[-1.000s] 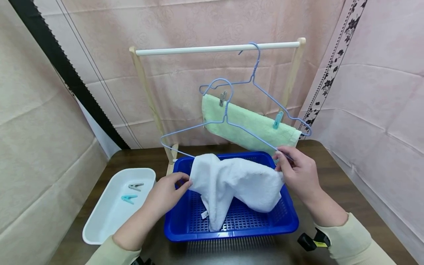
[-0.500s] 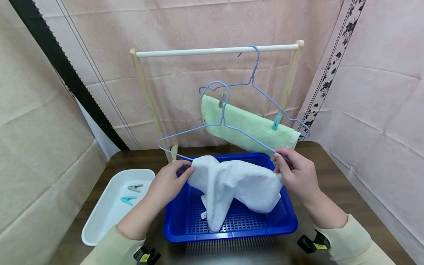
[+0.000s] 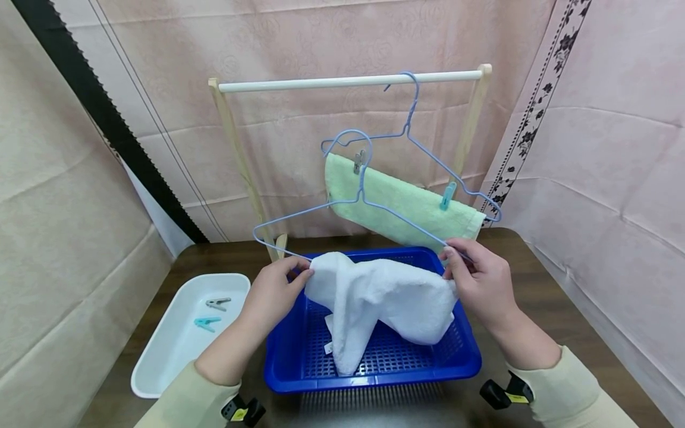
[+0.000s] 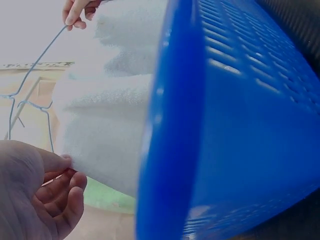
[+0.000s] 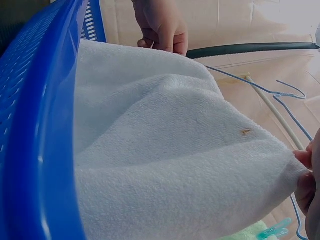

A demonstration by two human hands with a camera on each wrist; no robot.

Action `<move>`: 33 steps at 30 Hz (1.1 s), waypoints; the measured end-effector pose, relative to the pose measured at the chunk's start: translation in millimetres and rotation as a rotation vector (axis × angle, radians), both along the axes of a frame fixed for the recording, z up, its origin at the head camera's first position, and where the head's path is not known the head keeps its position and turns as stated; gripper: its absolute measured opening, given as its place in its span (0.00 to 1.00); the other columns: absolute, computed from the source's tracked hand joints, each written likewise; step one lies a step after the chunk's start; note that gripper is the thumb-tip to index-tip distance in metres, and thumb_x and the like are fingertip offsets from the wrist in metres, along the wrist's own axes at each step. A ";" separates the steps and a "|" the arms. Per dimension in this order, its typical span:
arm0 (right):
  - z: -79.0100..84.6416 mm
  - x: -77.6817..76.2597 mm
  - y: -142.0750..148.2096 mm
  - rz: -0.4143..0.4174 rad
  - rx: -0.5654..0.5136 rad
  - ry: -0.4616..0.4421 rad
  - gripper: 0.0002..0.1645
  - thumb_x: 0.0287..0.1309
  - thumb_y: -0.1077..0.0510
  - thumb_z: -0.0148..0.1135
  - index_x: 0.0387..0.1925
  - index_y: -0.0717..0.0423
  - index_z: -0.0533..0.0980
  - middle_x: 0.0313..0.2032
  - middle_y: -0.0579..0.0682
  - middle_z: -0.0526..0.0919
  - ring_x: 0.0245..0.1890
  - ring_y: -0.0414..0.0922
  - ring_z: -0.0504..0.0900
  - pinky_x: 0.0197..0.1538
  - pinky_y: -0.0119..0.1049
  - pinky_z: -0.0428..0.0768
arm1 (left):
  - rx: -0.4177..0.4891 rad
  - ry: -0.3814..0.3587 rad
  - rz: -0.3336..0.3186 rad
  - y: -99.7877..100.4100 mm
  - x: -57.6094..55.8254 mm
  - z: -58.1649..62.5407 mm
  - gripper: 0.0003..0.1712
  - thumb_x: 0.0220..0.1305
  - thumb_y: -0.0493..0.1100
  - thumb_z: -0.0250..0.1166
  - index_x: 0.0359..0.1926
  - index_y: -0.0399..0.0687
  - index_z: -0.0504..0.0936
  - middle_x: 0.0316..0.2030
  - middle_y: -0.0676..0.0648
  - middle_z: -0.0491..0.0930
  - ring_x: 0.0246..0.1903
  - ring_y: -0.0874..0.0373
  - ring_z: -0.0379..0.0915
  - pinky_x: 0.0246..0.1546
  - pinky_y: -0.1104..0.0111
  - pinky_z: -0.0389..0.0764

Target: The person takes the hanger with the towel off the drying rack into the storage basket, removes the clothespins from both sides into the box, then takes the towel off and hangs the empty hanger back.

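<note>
A white towel (image 3: 385, 291) is stretched between both hands, its lower folds hanging into the blue basket (image 3: 374, 381). My left hand (image 3: 275, 294) pinches its left corner between thumb and fingers, close to the end of a blue wire hanger (image 3: 361, 185). On the other side my right hand (image 3: 481, 276) grips the hanger's right end together with the towel's right corner. The right wrist view shows a small brownish mark (image 5: 245, 131) on the cloth. In the left wrist view, the thumb of the left hand (image 4: 35, 190) presses on the towel's edge.
Behind stands a rack with a white bar (image 3: 321, 84). From it hangs a second blue hanger (image 3: 411, 113) with a green towel (image 3: 396, 202), clipped by a grey clothespin (image 3: 359, 161) and a teal one (image 3: 448, 196). A white tray (image 3: 160, 356) at left holds two clothespins.
My left hand has risen slightly, lifting the towel's left corner toward the hanger. The hanger has shifted a little to the left. My right hand has barely moved.
</note>
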State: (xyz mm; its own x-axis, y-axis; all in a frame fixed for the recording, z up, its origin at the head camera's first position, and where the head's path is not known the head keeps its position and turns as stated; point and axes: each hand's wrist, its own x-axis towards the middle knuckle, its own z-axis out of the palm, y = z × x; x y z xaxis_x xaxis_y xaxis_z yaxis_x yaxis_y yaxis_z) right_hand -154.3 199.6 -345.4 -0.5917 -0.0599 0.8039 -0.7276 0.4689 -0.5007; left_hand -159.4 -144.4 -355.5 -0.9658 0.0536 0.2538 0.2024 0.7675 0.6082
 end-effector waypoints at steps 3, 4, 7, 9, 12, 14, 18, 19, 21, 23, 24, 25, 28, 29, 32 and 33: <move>-0.3 -0.1 -0.2 -0.022 -0.007 -0.011 0.12 0.58 0.76 0.62 0.42 0.64 0.82 0.29 0.54 0.85 0.20 0.35 0.78 0.27 0.20 0.77 | -0.003 0.009 -0.001 -0.6 0.9 -1.5 0.10 0.68 0.50 0.65 0.45 0.54 0.86 0.39 0.52 0.83 0.35 0.57 0.77 0.37 0.61 0.81; 0.2 -0.3 0.0 -0.026 -0.008 -0.012 0.12 0.59 0.76 0.62 0.42 0.64 0.82 0.29 0.54 0.85 0.20 0.35 0.78 0.27 0.20 0.77 | -0.006 0.012 -0.001 -0.9 1.1 -1.9 0.10 0.68 0.50 0.65 0.45 0.54 0.86 0.39 0.52 0.84 0.36 0.57 0.78 0.38 0.61 0.81; 1.1 -0.8 0.2 -0.034 -0.012 -0.012 0.11 0.59 0.76 0.62 0.41 0.64 0.82 0.29 0.55 0.85 0.20 0.35 0.78 0.27 0.20 0.77 | -0.012 0.017 0.000 -1.8 2.2 -3.2 0.10 0.68 0.50 0.65 0.45 0.54 0.86 0.39 0.52 0.84 0.37 0.56 0.78 0.39 0.60 0.81; 1.3 -1.0 0.4 -0.036 -0.019 -0.015 0.11 0.59 0.76 0.61 0.41 0.65 0.82 0.29 0.55 0.85 0.20 0.35 0.78 0.27 0.20 0.77 | -0.018 0.014 0.003 -2.7 2.8 -4.3 0.09 0.68 0.50 0.65 0.45 0.54 0.86 0.38 0.53 0.84 0.36 0.56 0.77 0.38 0.61 0.81; 1.3 -0.7 0.7 -0.041 -0.031 -0.022 0.10 0.60 0.75 0.61 0.40 0.65 0.82 0.28 0.55 0.85 0.20 0.35 0.78 0.27 0.20 0.76 | -0.027 0.008 0.005 -4.0 3.5 -5.8 0.09 0.68 0.50 0.65 0.45 0.55 0.86 0.37 0.53 0.83 0.34 0.57 0.76 0.36 0.62 0.80; 1.1 -0.4 0.9 -0.041 -0.037 -0.028 0.09 0.60 0.75 0.61 0.40 0.65 0.81 0.28 0.55 0.85 0.20 0.35 0.79 0.26 0.20 0.76 | -0.031 0.009 0.007 -4.9 3.8 -6.6 0.09 0.68 0.50 0.65 0.44 0.55 0.86 0.36 0.54 0.83 0.33 0.58 0.75 0.34 0.63 0.79; 0.0 -0.8 2.0 -0.041 -0.040 -0.031 0.10 0.60 0.76 0.61 0.40 0.65 0.81 0.28 0.56 0.85 0.20 0.35 0.79 0.26 0.20 0.76 | -0.037 0.014 0.008 -7.0 4.5 -8.2 0.09 0.68 0.50 0.65 0.44 0.54 0.86 0.34 0.53 0.82 0.31 0.58 0.75 0.33 0.63 0.78; -0.3 -0.9 2.2 -0.041 -0.042 -0.032 0.10 0.60 0.76 0.61 0.41 0.65 0.81 0.28 0.57 0.85 0.20 0.36 0.79 0.26 0.21 0.76 | -0.040 0.014 0.011 -7.5 4.7 -8.6 0.09 0.68 0.50 0.66 0.44 0.54 0.86 0.34 0.53 0.82 0.31 0.58 0.75 0.33 0.64 0.78; -0.9 -1.3 2.8 -0.044 -0.044 -0.033 0.10 0.60 0.76 0.61 0.41 0.65 0.81 0.29 0.57 0.85 0.20 0.36 0.79 0.27 0.20 0.77 | -0.047 0.013 0.019 -8.7 5.0 -9.6 0.09 0.68 0.50 0.66 0.44 0.54 0.86 0.35 0.53 0.83 0.31 0.58 0.75 0.33 0.64 0.78; -1.3 -1.5 3.4 -0.045 -0.048 -0.039 0.10 0.60 0.75 0.61 0.41 0.65 0.81 0.29 0.57 0.85 0.20 0.36 0.79 0.27 0.21 0.77 | -0.053 0.005 0.028 -9.7 5.3 -10.6 0.09 0.68 0.50 0.65 0.44 0.55 0.86 0.35 0.52 0.83 0.31 0.58 0.75 0.32 0.64 0.78; -1.5 -1.7 3.7 -0.046 -0.049 -0.041 0.10 0.60 0.75 0.61 0.41 0.65 0.81 0.29 0.57 0.85 0.20 0.36 0.79 0.27 0.21 0.77 | -0.057 0.001 0.033 -10.2 5.3 -11.2 0.09 0.68 0.51 0.65 0.44 0.55 0.86 0.36 0.52 0.83 0.31 0.58 0.75 0.32 0.64 0.78; -1.8 -1.9 4.0 -0.048 -0.050 -0.042 0.10 0.60 0.75 0.61 0.41 0.65 0.81 0.29 0.57 0.85 0.20 0.36 0.79 0.27 0.20 0.77 | -0.058 -0.003 0.036 -10.7 5.4 -11.6 0.09 0.68 0.51 0.65 0.44 0.55 0.86 0.36 0.52 0.83 0.32 0.58 0.75 0.32 0.64 0.78; -2.2 -2.4 4.5 -0.052 -0.053 -0.045 0.10 0.59 0.76 0.61 0.41 0.65 0.81 0.29 0.57 0.84 0.19 0.36 0.79 0.26 0.20 0.77 | -0.059 -0.020 0.044 -12.2 6.1 -13.2 0.10 0.69 0.50 0.65 0.46 0.54 0.85 0.37 0.51 0.83 0.32 0.57 0.76 0.33 0.64 0.80; -2.3 -2.4 4.5 -0.052 -0.053 -0.046 0.10 0.59 0.76 0.61 0.41 0.65 0.81 0.29 0.57 0.84 0.19 0.35 0.79 0.26 0.21 0.77 | -0.060 -0.023 0.046 -12.8 6.4 -13.6 0.10 0.69 0.50 0.65 0.46 0.53 0.85 0.37 0.51 0.83 0.33 0.57 0.76 0.33 0.64 0.80; -1.8 -2.0 4.3 -0.057 -0.052 -0.046 0.10 0.60 0.75 0.61 0.41 0.65 0.81 0.28 0.58 0.84 0.19 0.35 0.79 0.26 0.21 0.77 | -0.064 -0.033 0.055 -14.4 7.8 -14.4 0.10 0.69 0.50 0.64 0.46 0.53 0.85 0.38 0.50 0.83 0.33 0.56 0.77 0.33 0.64 0.81; -1.8 -2.0 4.3 -0.056 -0.053 -0.045 0.10 0.60 0.75 0.61 0.41 0.65 0.81 0.29 0.58 0.84 0.19 0.36 0.79 0.26 0.21 0.77 | -0.065 -0.032 0.056 -15.1 7.7 -14.8 0.10 0.69 0.50 0.65 0.46 0.53 0.85 0.38 0.50 0.83 0.33 0.56 0.77 0.33 0.63 0.81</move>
State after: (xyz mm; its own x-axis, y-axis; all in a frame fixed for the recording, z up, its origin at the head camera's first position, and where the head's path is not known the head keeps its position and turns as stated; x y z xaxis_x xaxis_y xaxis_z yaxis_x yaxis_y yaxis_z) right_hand -156.2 204.0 -347.2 -0.6283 0.0164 0.7778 -0.6774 0.4801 -0.5573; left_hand -151.7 -159.5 -370.3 -0.9753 0.0151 0.2202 0.1395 0.8153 0.5620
